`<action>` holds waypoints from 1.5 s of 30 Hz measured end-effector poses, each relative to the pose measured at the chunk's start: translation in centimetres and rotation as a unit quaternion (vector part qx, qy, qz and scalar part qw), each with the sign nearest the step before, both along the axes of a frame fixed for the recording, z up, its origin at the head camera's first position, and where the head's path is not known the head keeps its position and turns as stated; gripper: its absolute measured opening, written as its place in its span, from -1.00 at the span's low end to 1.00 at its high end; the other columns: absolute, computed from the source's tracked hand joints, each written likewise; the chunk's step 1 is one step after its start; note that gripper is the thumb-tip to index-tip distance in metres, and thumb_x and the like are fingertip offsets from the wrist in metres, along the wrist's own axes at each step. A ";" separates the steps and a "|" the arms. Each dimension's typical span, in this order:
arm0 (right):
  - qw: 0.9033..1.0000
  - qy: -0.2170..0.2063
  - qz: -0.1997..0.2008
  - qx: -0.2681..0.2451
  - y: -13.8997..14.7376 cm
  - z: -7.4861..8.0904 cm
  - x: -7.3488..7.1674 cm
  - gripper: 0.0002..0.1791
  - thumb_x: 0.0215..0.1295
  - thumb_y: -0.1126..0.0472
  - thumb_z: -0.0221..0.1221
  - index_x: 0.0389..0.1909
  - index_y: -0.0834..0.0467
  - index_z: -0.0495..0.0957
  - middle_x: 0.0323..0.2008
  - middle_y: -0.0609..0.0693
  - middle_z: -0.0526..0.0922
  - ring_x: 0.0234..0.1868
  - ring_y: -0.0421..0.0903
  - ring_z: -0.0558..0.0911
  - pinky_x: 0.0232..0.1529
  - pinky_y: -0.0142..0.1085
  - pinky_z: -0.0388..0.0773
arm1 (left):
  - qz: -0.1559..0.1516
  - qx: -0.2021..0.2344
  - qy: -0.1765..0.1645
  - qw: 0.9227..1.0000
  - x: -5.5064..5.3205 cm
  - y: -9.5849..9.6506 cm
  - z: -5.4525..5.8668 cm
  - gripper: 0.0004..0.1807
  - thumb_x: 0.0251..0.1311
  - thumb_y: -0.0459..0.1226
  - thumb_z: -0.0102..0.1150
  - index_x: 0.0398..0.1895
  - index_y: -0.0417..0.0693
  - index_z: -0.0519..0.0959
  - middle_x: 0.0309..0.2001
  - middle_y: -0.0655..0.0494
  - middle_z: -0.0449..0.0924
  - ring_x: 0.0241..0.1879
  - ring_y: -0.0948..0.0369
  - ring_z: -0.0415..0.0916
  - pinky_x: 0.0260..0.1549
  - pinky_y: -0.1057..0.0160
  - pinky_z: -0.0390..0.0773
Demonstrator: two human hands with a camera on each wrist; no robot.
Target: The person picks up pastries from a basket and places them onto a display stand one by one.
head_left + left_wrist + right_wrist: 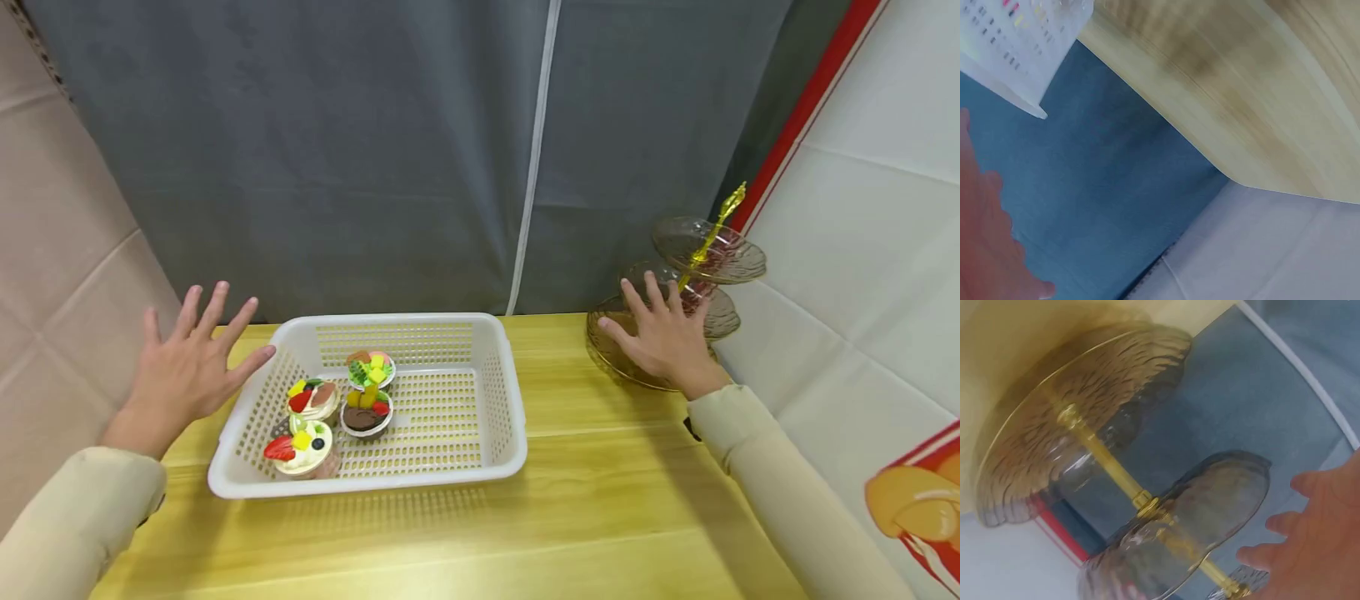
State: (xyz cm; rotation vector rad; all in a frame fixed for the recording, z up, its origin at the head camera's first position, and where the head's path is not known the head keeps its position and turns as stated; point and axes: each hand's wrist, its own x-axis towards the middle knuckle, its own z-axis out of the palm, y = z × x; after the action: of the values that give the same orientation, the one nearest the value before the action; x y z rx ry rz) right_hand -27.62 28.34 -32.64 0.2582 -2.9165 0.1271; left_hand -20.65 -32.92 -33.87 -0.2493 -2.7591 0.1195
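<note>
My left hand (183, 367) hovers with spread fingers at the left of a white perforated basket (513, 417), holding nothing. Inside the basket's left half sit several toy cupcakes, among them a chocolate-topped cupcake (366, 414) and a cream-topped cupcake (306, 450) with a strawberry slice. On the right, my right hand (663, 342) is spread too, in front of a three-tier stand (708, 250) of clear amber plates with a gold post (1113, 469). It partly hides the lower plates in the head view. In the right wrist view the fingers are near the plates, gripping nothing.
Both things stand on a wooden table (480, 533). A grey curtain (337, 167) hangs behind its far edge. White panels flank the table, the right panel (847, 275) close to the stand and the left panel (67, 250) beside my left hand.
</note>
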 end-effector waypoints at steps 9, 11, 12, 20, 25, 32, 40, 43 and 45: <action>0.999 -0.029 -0.017 0.008 2.3 0.0 0.4 0.01 0.34 -0.56 -0.35 0.61 0.01 -0.12 0.57 0.27 -0.23 0.48 0.48 -0.20 0.14 0.55 -0.52 | -0.081 -0.013 -0.003 0.997 2.6 0.8 -0.8 -0.16 0.31 0.23 0.02 0.56 0.12 0.13 0.56 -0.17 -0.05 0.48 -0.25 -0.06 0.20 -0.49 -0.10; 0.999 -0.036 -0.020 0.009 2.9 0.1 0.4 0.01 0.34 -0.55 -0.37 0.61 0.03 -0.14 0.57 0.28 -0.22 0.48 0.48 -0.19 0.14 0.55 -0.53 | -0.099 -0.007 -0.026 0.995 3.3 1.0 -0.9 -0.15 0.30 0.25 0.03 0.57 0.14 0.12 0.56 -0.15 -0.04 0.48 -0.26 -0.06 0.19 -0.49 -0.08; 0.999 -0.036 -0.022 0.006 3.1 0.2 0.4 0.02 0.34 -0.55 -0.37 0.61 0.04 -0.14 0.57 0.29 -0.21 0.48 0.48 -0.18 0.14 0.54 -0.52 | -0.105 -0.003 -0.040 0.994 3.6 1.1 -0.9 -0.15 0.30 0.25 0.03 0.57 0.15 0.12 0.57 -0.14 -0.05 0.48 -0.26 -0.06 0.18 -0.50 -0.08; 0.998 -0.044 -0.034 -0.025 5.0 0.3 0.2 0.09 0.37 -0.52 -0.38 0.58 0.26 -0.25 0.53 0.40 -0.16 0.47 0.48 -0.11 0.21 0.51 -0.36 | -0.131 0.011 -0.088 0.987 6.3 0.9 -2.0 -0.12 0.20 0.29 0.12 0.51 0.13 0.25 0.55 -0.06 0.06 0.43 -0.23 0.11 0.17 -0.42 0.02; 0.996 -0.054 -0.041 -0.056 6.1 0.3 -0.3 0.09 0.41 -0.48 -0.41 0.55 0.34 -0.33 0.50 0.48 -0.18 0.43 0.52 -0.06 0.24 0.48 -0.30 | -0.147 0.009 -0.073 0.986 7.4 0.6 -2.6 -0.07 0.10 0.34 0.18 0.47 0.10 0.32 0.50 -0.02 0.20 0.44 -0.13 0.14 0.17 -0.37 0.07; 0.989 -0.084 -0.050 -0.112 6.7 1.0 -1.1 0.12 0.40 -0.49 -0.44 0.52 0.35 -0.47 0.47 0.54 -0.24 0.41 0.58 -0.12 0.26 0.45 -0.31 | -0.175 0.014 -0.059 0.983 8.1 0.4 -2.9 -0.02 0.01 0.37 0.24 0.43 0.03 0.38 0.46 -0.03 0.26 0.47 -0.05 0.11 0.19 -0.35 0.05; 0.964 -0.140 -0.072 -0.216 6.2 2.6 -1.9 0.19 0.35 -0.53 -0.42 0.48 0.42 -0.51 0.47 0.53 -0.40 0.44 0.54 -0.23 0.31 0.39 -0.17 | -0.201 0.015 -0.041 0.979 8.7 0.6 -3.1 -0.04 -0.10 0.39 0.29 0.28 -0.04 0.55 0.40 -0.08 0.35 0.35 -0.12 0.31 0.41 -0.13 -0.13; 0.955 -0.133 -0.075 -0.255 6.0 2.7 -2.0 0.18 0.39 -0.48 -0.30 0.49 0.44 -0.46 0.47 0.55 -0.33 0.44 0.53 -0.15 0.31 0.37 -0.09 | -0.202 0.021 -0.041 0.978 8.8 0.8 -3.1 -0.07 -0.14 0.41 0.31 0.18 -0.03 0.63 0.38 -0.07 0.39 0.29 -0.15 0.36 0.13 -0.19 0.22; 0.951 -0.117 -0.074 -0.276 6.0 2.6 -2.1 0.14 0.41 -0.44 -0.24 0.51 0.42 -0.40 0.47 0.55 -0.26 0.44 0.51 -0.08 0.31 0.35 -0.02 | -0.201 0.023 -0.041 0.979 8.9 1.0 -3.1 -0.09 -0.18 0.43 0.31 0.12 -0.03 0.66 0.36 -0.07 0.41 0.26 -0.18 0.39 0.08 -0.15 0.26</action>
State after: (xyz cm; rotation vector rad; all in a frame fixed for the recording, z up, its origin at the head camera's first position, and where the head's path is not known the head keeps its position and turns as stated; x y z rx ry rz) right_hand -29.70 34.30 -30.07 -0.0754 -2.9563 0.9858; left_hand -11.76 -31.94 -36.93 -0.8052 -2.7231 -0.0624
